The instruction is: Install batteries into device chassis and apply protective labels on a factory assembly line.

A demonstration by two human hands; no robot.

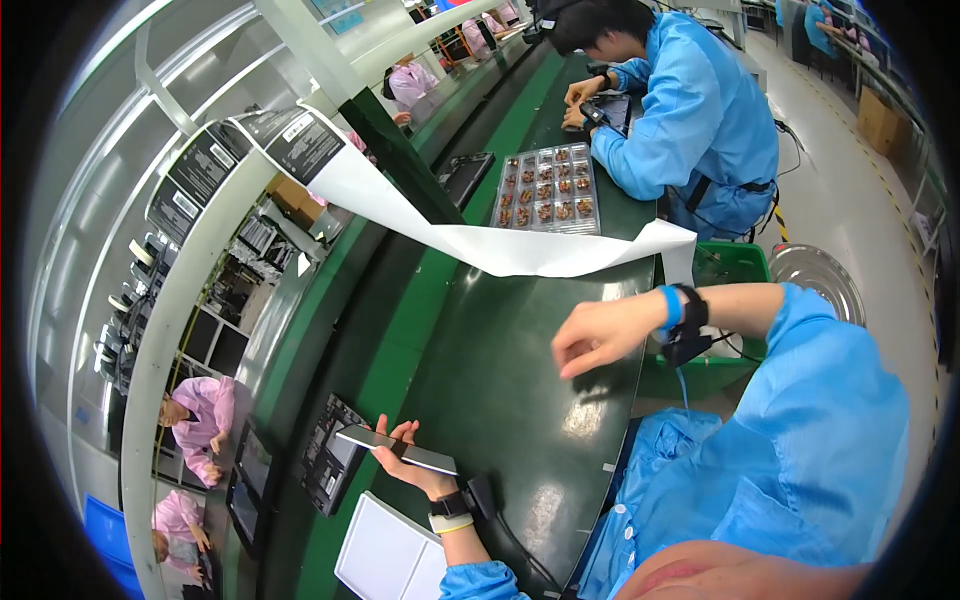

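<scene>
At the lower middle, my left hand (402, 458) is closed round a thin flat rectangular slab (400, 450) with a greyish, shiny face. The slab is tilted, with fingers showing beyond its far edge; its exact kind is not clear. Over the dark green bench, farther right, my right hand (605, 335) hangs in the air with its fingers curled down and slightly blurred. Anything between those fingertips is hidden. Left of the slab lies an opened flat electronic device (330, 455) with its inner parts exposed. A white shallow tray (390, 550) lies just below my left hand.
A white label strip (540, 252) arches across the bench from the metal frame (215, 215). Beyond it stand a clear compartment tray (547, 190) of small coppery parts and a co-worker (690, 110) in blue. A green bin (735, 265) is beside the bench; a cable (520, 545) lies near my left wrist.
</scene>
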